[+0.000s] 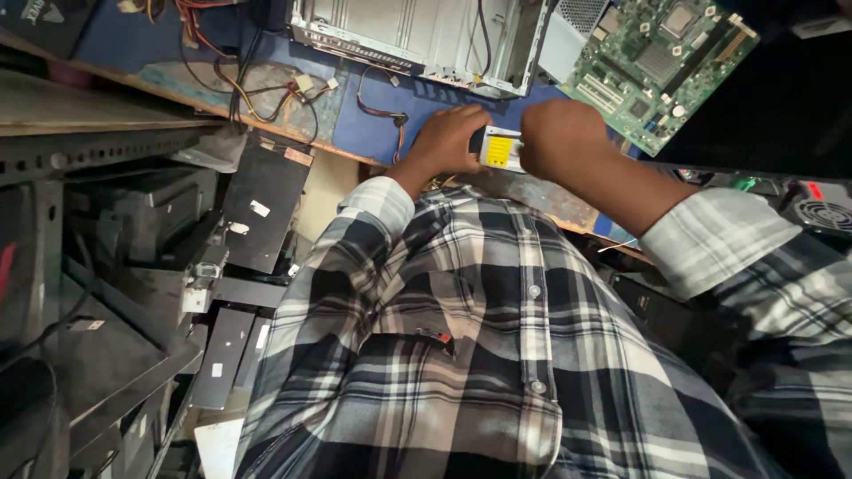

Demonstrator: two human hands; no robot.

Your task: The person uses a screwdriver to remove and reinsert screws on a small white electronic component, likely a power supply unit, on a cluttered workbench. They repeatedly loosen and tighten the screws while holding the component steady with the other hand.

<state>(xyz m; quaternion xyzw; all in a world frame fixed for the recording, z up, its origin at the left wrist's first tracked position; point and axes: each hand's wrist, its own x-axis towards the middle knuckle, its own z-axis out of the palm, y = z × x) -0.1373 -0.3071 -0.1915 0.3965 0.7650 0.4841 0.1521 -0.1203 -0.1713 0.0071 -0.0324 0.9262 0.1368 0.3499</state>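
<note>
We hold the small yellow-labelled part (500, 148) between left hand (448, 140) and right hand (564, 137), both closed around it, steadying it over the bench (382, 133).

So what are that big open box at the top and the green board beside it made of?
The open computer case looks like bare sheet metal: dull grey, folded edges, punched slots. The green circuit board appears to be a glossy laminate carrying dark chips and silvery metal parts; its exact material cannot be told.
</note>
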